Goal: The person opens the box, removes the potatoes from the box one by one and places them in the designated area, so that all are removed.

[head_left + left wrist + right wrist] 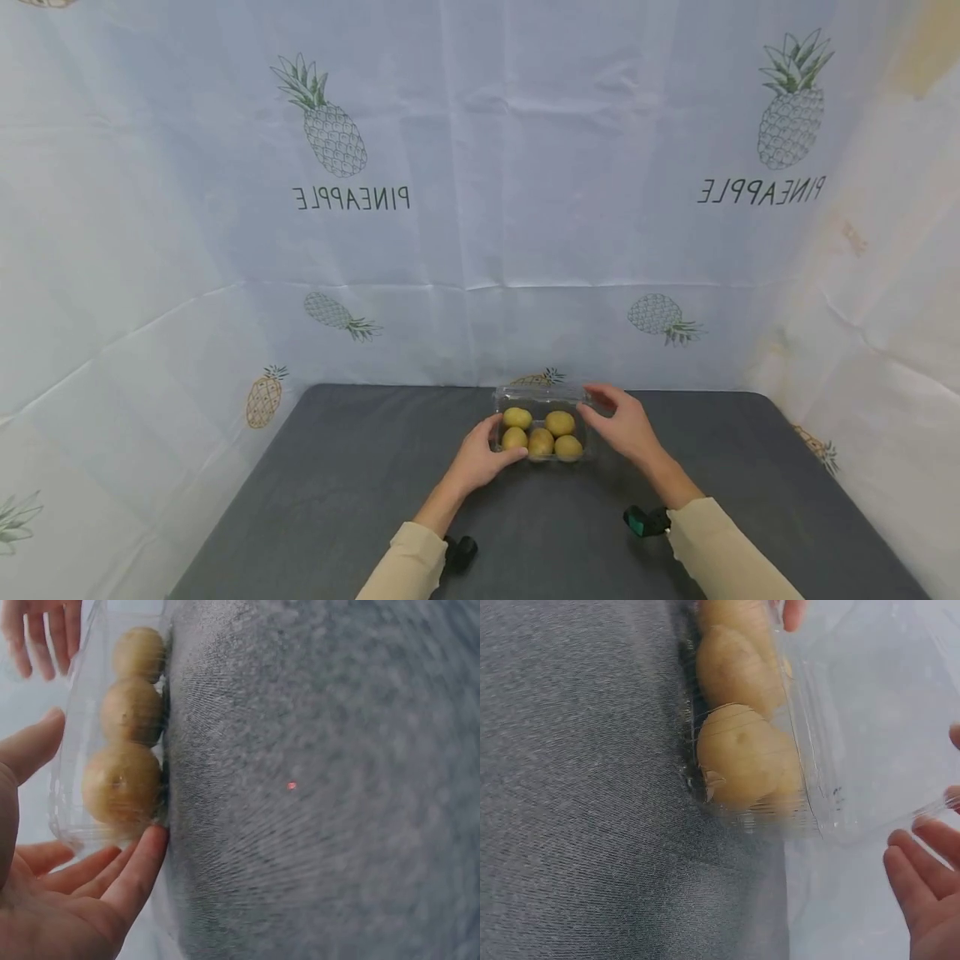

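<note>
A clear plastic clamshell container (542,457) holds several yellow-brown potatoes (559,423) and lies near the table's far edge. Its transparent lid (885,720) stands raised at the back. At the container's left end is my left hand (480,457), fingers extended along the end wall and thumb near the front corner. In the left wrist view, these fingertips (156,834) rest against the end wall near its bottom. My right hand (624,423) holds the lid at its right edge between thumb and fingers. Part of this grip is cut off in the right wrist view.
A dark grey cloth-covered table (360,500) lies under the container. White curtains (525,208) printed with pineapples hang behind and at both sides. A dark wrist device (647,522) shows at the right sleeve, another (461,553) at the left.
</note>
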Demonstrator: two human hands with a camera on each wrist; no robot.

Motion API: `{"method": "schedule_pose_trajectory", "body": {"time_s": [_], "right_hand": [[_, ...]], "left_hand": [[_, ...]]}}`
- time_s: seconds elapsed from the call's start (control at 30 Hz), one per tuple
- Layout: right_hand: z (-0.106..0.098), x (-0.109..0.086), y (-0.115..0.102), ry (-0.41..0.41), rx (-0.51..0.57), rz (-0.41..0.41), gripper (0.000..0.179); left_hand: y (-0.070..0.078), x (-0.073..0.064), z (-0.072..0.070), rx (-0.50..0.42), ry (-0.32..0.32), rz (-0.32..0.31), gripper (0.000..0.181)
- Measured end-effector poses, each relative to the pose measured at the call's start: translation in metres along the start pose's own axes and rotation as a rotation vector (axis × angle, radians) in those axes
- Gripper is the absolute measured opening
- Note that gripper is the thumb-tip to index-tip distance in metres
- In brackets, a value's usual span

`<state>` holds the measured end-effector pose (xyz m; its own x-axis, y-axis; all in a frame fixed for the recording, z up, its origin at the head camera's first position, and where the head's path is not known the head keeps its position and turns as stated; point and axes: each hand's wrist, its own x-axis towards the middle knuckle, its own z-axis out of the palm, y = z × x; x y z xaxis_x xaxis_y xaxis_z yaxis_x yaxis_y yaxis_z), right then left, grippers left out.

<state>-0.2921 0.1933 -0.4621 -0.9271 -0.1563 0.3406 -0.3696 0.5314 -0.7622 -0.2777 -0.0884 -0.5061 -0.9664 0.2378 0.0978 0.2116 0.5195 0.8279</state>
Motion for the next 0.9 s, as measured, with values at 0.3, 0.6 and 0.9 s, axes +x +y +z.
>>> {"method": "schedule_pose_trajectory", "body": {"time_s": [0.3,0.6,0.9], "right_hand": [[-0.001,0.013,0.008,0.119,0.065,0.012,0.032],[-0.002,0.025,0.015,0.139,0.125,0.064,0.036],[0.001,0.037,0.021,0.108,0.284,0.187,0.043]], "left_hand": [[0.002,0.000,-0.002,0.046,0.001,0.003,0.082],[0.003,0.001,0.000,0.018,0.011,-0.022,0.082],[0.000,0.002,0.001,0.024,0.018,-0.028,0.082]]}}
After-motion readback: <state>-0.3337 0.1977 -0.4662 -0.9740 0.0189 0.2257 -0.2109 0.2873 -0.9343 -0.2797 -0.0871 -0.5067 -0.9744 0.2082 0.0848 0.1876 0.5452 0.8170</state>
